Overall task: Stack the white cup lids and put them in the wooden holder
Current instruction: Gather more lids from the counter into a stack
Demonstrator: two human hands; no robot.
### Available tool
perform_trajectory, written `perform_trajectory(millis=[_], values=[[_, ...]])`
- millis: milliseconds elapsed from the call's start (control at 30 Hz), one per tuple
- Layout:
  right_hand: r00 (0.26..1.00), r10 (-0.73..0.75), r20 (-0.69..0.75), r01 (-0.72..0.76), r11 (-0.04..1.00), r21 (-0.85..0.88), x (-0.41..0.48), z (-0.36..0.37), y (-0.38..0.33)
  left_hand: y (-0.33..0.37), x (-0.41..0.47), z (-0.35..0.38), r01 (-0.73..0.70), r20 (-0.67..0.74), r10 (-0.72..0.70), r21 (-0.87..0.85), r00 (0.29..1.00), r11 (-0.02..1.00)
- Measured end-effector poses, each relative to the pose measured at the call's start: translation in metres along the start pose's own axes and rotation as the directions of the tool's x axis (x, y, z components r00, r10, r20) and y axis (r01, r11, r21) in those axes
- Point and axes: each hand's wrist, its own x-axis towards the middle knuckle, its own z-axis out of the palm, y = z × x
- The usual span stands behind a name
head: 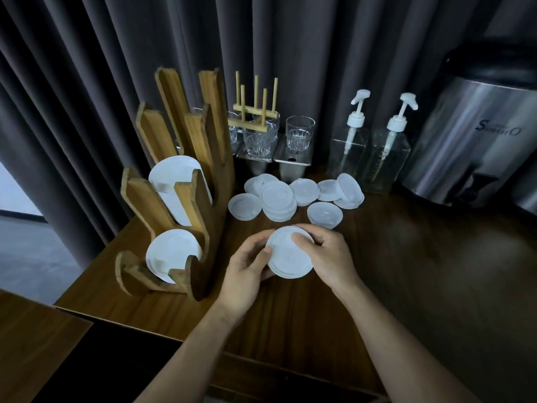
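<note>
Dark wooden counter (392,286) is backed by grey curtains (319,39). Above its near middle, a white lid (286,257) is gripped between left hand (247,274) and right hand (328,257). Loose lids (277,196) are scattered beyond; the holder (200,228), left, is partly filled. Far right, a steel urn (479,141) is seen.
</note>
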Motion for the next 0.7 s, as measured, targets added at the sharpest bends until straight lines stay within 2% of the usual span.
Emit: perform_trajectory(millis=[133, 200, 333, 700], values=[[0.993, -0.114, 0.037, 0.119, 0.977, -0.178, -0.009, -0.002, -0.002, -0.002, -0.003, -0.007, 0.003, 0.031, -0.003, -0.008, 1.000, 1.000], [0.989, -0.125, 0.080, 0.140, 0.966, -0.218, -0.012, -0.002, -0.003, -0.004, -0.004, -0.010, 0.012, 0.043, -0.011, -0.019, 0.999, 1.000], [0.983, -0.091, 0.157, 0.125, 0.966, -0.225, -0.016, -0.003, -0.002, -0.007, -0.008, -0.012, 0.023, 0.076, -0.022, -0.010, 0.997, 1.000], [0.985, -0.026, 0.171, 0.063, 0.976, -0.210, -0.022, -0.014, -0.010, 0.004, -0.010, -0.012, 0.002, 0.187, -0.009, 0.040, 0.982, 0.999]])
